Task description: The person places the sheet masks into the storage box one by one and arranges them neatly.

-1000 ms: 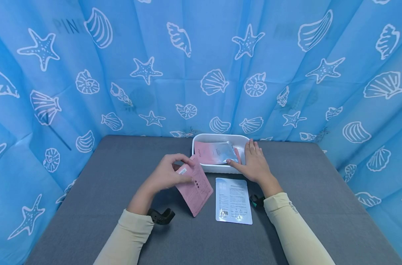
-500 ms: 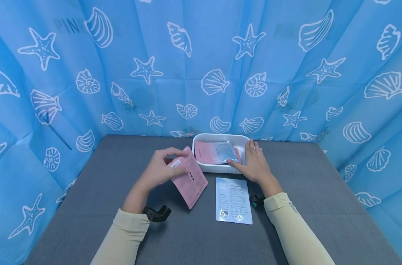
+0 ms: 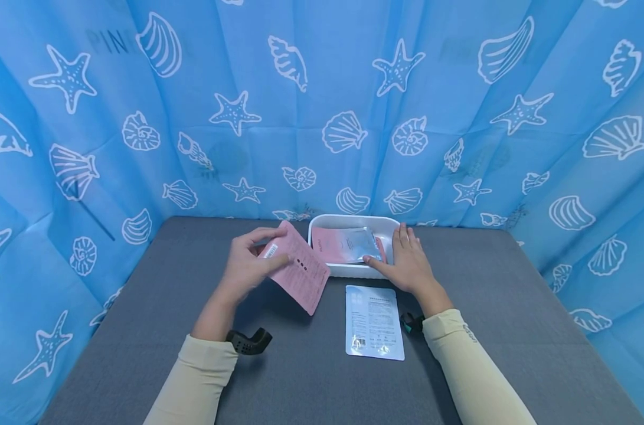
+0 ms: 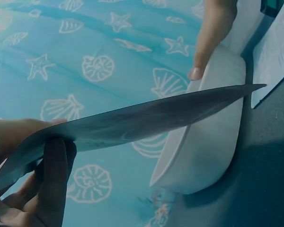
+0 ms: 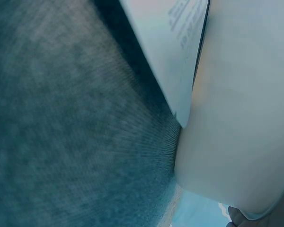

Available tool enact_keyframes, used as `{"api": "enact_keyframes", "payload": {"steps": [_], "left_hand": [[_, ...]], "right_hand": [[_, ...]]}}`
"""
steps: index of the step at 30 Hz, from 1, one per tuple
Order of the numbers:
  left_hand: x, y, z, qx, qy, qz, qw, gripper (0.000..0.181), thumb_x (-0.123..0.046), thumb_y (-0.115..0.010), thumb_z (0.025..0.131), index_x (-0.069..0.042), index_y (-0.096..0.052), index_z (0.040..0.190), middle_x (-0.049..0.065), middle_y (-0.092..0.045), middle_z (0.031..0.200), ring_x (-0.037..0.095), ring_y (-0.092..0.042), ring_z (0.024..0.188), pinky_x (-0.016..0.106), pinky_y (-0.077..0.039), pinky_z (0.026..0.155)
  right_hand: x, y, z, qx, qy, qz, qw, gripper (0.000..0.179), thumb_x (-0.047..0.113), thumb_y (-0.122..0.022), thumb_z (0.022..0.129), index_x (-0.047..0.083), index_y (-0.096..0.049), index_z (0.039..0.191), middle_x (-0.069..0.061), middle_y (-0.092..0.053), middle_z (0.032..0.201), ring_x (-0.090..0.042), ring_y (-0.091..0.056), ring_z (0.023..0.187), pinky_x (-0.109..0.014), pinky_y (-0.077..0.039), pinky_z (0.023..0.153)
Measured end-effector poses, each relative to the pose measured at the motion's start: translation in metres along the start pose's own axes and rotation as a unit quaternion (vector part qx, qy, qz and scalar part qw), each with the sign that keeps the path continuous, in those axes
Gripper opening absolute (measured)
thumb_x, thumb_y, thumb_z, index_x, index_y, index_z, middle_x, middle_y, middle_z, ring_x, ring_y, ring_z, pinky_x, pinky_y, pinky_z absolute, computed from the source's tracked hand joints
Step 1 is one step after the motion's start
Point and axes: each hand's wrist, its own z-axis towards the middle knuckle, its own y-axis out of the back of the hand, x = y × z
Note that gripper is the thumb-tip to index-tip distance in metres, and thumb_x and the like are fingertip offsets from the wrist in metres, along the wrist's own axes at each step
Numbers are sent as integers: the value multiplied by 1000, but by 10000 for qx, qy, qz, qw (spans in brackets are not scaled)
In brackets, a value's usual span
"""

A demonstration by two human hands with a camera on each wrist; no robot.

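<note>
My left hand [image 3: 244, 260] pinches a pink face mask packet [image 3: 303, 273] between thumb and fingers, held tilted over the table just left of a white bin [image 3: 348, 271]. Edge-on in the left wrist view, that packet [image 4: 156, 116] looks slightly bowed, its far tip pointing away from the hand. My right hand [image 3: 411, 265] rests on the bin's right end, fingers straight along the rim and thumb over the front edge. Inside the bin lie a pink-and-silver packet [image 3: 334, 243] and more pink beneath it.
In front of the bin, a pale blue-white packet [image 3: 373, 321] lies flat on the grey table [image 3: 460, 366]. A blue curtain [image 3: 311, 106] with white shells and starfish hangs behind the table. Dark wrist camera mounts [image 3: 249, 342] jut from the wrists.
My left hand has moved left and a little away from me with the pink packet, which has turned to lie more slantwise. My right hand, the bin and the pale packet have stayed put.
</note>
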Motion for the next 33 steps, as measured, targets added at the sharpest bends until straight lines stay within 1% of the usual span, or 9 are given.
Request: {"api": "enact_keyframes", "payload": {"steps": [3,6,10,12,17,22,26,30,33], "left_hand": [[0,0,1,-124,-98,-180,9997,51,2,-82,86,-11,-73,134,11,-67,137,28,-70,99,31,-65,75],[2,1,2,-297,-183,-323,9989,51,4,-82,86,-8,-72,135,15,-67,134,22,-73,95,31,-65,74],[6,1,2,-491,-90,-350,9981,51,2,-81,88,-4,-70,137,21,-69,129,14,-78,89,29,-65,74],[9,1,3,-525,24,-334,9981,51,1,-80,90,-3,-68,139,23,-69,128,14,-80,90,29,-65,75],[12,1,3,-536,247,-407,9974,51,-3,-77,93,-3,-64,143,24,-70,130,26,-80,104,29,-64,81],[14,-1,4,-481,328,-482,9971,56,-4,-77,94,-4,-59,148,23,-69,132,34,-77,113,29,-63,85],[16,-5,5,-447,331,-597,9967,62,-3,-78,93,-6,-56,150,21,-67,134,31,-76,115,29,-63,88],[18,-8,5,-404,302,-742,9960,68,1,-79,91,-3,-52,153,21,-62,138,23,-74,113,26,-62,89],[19,-11,5,-291,236,-790,9962,74,4,-79,90,0,-46,157,22,-56,142,22,-71,115,24,-61,90]], "right_hand": [[0,0,0,-8,7,1,10000,125,81,-53,93,-9,-5,166,-26,3,176,-48,1,164,-64,-7,132],[0,0,0,-8,8,19,10000,125,81,-53,93,-9,-5,166,-26,3,176,-48,3,164,-64,-7,132],[0,0,-1,-15,7,17,10000,125,81,-53,92,-9,-6,166,-26,3,177,-48,2,164,-64,-6,132],[0,-1,-1,-10,1,23,10000,125,81,-53,92,-9,-6,166,-26,2,177,-48,1,164,-64,-6,132],[0,-1,-1,-2,-2,30,10000,125,81,-53,92,-9,-5,166,-26,3,177,-49,1,164,-64,-6,132],[0,-1,-1,-29,-9,14,10000,125,81,-53,92,-9,-6,166,-26,3,177,-49,0,164,-64,-6,132],[0,-1,-1,-22,-22,17,10000,125,81,-53,92,-8,-5,166,-26,2,177,-48,1,164,-64,-6,132],[1,0,-1,-16,-30,25,10000,125,81,-53,92,-8,-6,166,-26,2,177,-47,2,164,-64,-6,132],[1,0,-1,-6,-37,35,10000,126,81,-53,92,-8,-6,166,-25,4,177,-47,3,165,-63,-5,132]]}}
